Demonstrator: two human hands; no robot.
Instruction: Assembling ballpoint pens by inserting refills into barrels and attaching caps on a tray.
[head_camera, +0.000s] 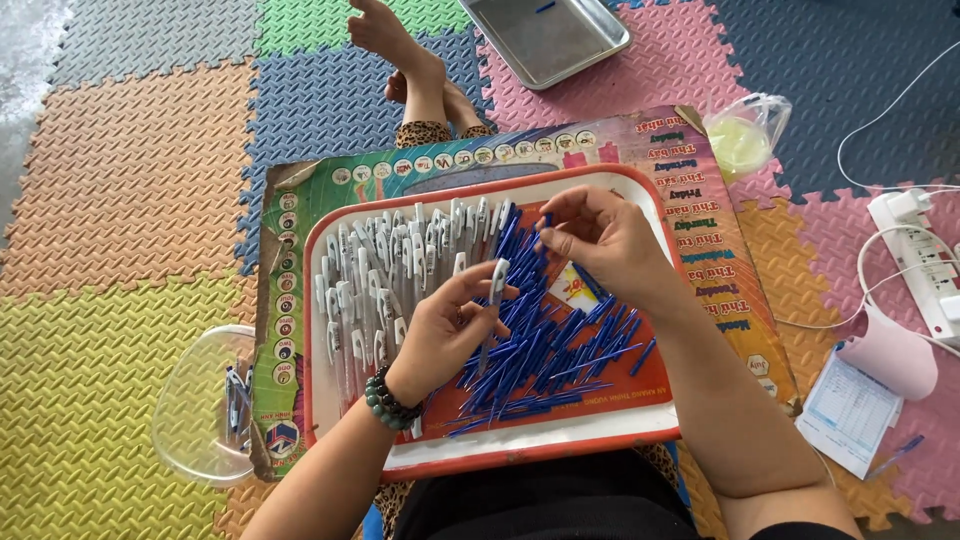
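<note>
A red-rimmed white tray (520, 450) rests on my lap on a colourful printed board (700, 215). Several white pen barrels (385, 260) lie in its left half, and a heap of thin blue refills (545, 355) fills its middle. My left hand (445, 325), with a bead bracelet on the wrist, grips one white pen barrel (497, 278) upright over the pile. My right hand (600, 235) hovers above the blue heap with a blue refill (546, 222) pinched in its fingertips.
A clear plastic bowl (195, 405) with a few pens sits left of the board. A metal tray (545, 38) lies ahead, next to my bare feet (395, 40). A plastic bag (745, 135), a power strip (925, 255) with cables and a paper pad (860, 400) lie to the right on the foam mats.
</note>
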